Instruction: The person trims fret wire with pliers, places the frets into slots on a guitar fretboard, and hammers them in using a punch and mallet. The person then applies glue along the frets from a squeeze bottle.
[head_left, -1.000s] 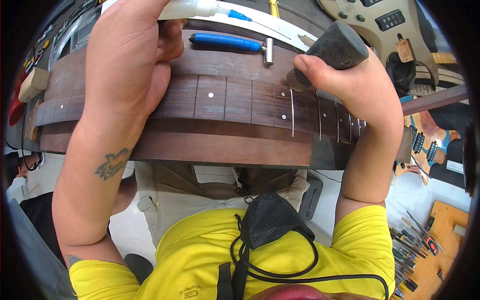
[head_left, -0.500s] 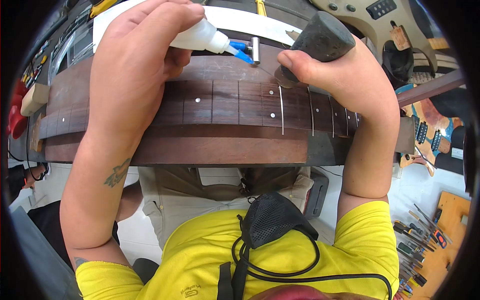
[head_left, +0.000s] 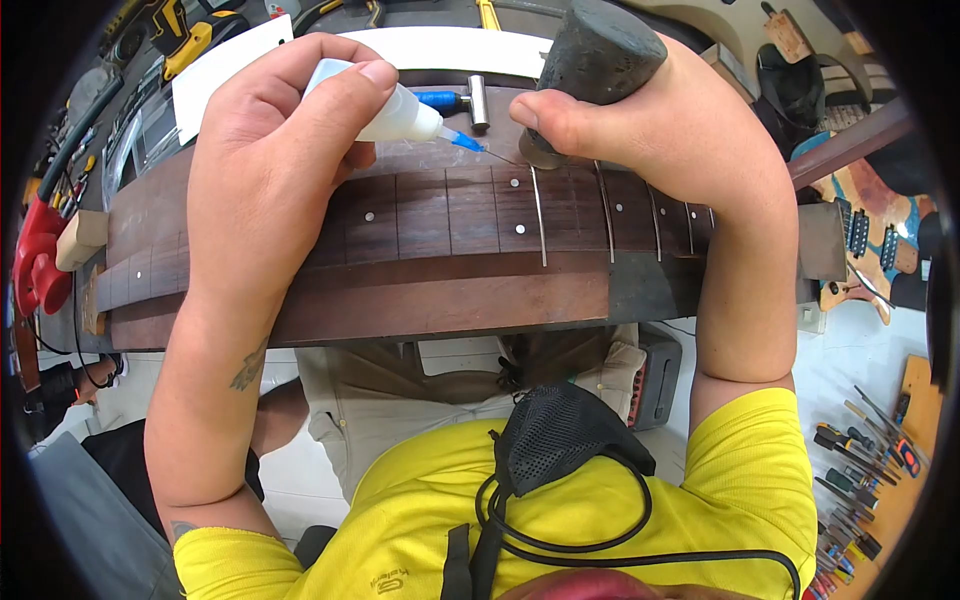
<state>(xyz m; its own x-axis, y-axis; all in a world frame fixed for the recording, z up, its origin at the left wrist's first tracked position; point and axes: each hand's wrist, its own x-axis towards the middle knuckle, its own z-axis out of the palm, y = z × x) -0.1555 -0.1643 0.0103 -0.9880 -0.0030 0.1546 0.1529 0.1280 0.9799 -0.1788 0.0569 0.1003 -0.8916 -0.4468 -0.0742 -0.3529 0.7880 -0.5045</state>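
My left hand (head_left: 270,170) is closed round a white squeeze bottle (head_left: 405,118), tilted down to the right. Its blue needle tip (head_left: 463,140) points at the far end of a metal fret (head_left: 540,215) on the dark wooden fretboard (head_left: 425,215). Whether the needle touches is too small to tell. My right hand (head_left: 640,135) grips a dark grey tapered block (head_left: 600,55), its narrow lower end at the fretboard's far edge beside that fret. More frets sit to the right; the slots to the left hold no wire.
Behind the fretboard lies a small hammer (head_left: 478,103) with a blue handle. A white sheet (head_left: 450,50) stretches across the bench. Guitar bodies (head_left: 900,215) are at the right, with a rack of hand tools (head_left: 860,470) below. A red clamp (head_left: 40,260) stands at the left.
The whole view has shifted a little, with the fretboard and both hands slightly further left near the middle. The needle tip appears nearer the fret's far end. Both grips are unchanged.
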